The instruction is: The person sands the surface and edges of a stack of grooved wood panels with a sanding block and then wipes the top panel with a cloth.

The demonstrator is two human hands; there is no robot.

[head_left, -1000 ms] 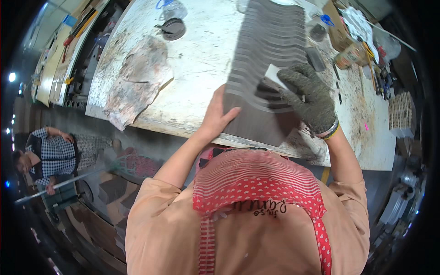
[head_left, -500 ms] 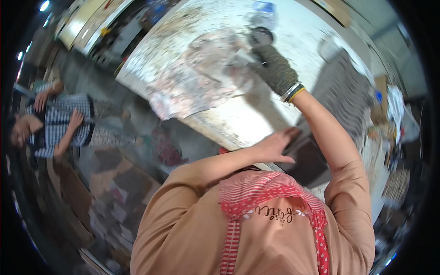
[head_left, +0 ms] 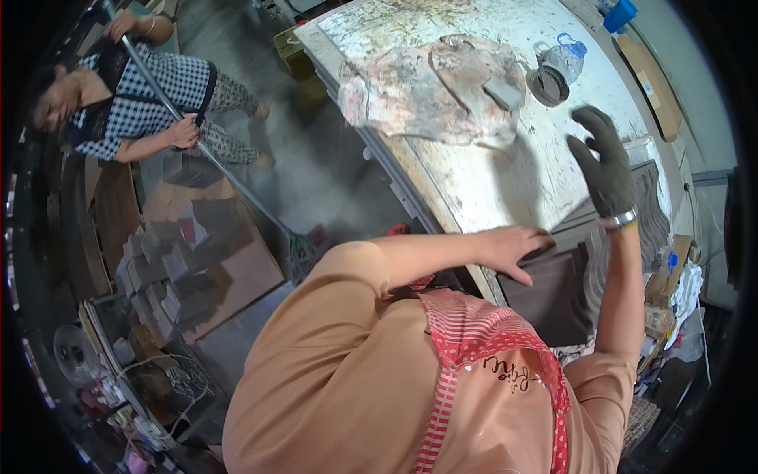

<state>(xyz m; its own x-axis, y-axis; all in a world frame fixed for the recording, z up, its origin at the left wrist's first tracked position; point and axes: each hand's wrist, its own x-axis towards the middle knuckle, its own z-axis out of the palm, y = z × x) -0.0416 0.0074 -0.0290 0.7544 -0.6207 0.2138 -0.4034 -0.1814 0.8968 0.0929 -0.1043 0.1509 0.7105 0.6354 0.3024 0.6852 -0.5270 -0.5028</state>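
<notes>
Card (head_left: 504, 94) now on sheet (head_left: 395, 99), R grip (head_left: 606, 167) half-spread

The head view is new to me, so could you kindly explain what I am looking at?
There is no machine here, only a person's two hands, seen from a wide fisheye camera on their head, looking down. The bare left hand rests on a dark board with wavy grooves. The gloved right hand is raised with its fingers parted and appears to hold nothing. On the white worktable also lie a stained, crumpled sheet with a small grey block on it, a round tub and a clear plastic jug.
</notes>
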